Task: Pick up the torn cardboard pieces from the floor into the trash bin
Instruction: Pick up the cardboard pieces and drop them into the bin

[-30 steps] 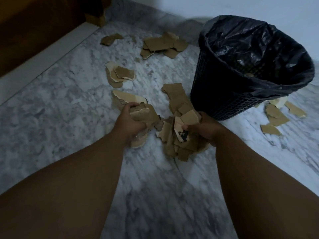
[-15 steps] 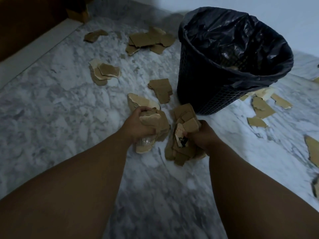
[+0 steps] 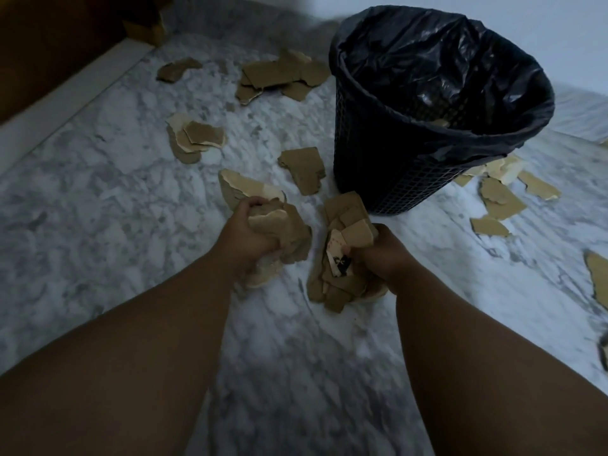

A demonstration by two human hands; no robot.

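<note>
Left hand (image 3: 245, 240) clenched round cardboard wad (image 3: 286, 227); right hand (image 3: 383, 255) clenched round second wad (image 3: 342, 274). Since second ago: wads pulled apart, gathered tighter (lift seemingly begun). Trash bin (image 3: 391, 179) at 1 o'clock next.

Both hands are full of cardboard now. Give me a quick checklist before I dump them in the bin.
1. Grip of left hand on left bundle: ok.
2. Grip of right hand on right bundle: ok, though its lower pieces hang loose and might drop.
3. Trash bin upright, mouth open, black liner over the rim: ok.
4. Way to the bin: ok; only a flat torn piece lies between.
5. Floor cleared: not ok; scattered pieces lie on both sides of the bin.
</note>
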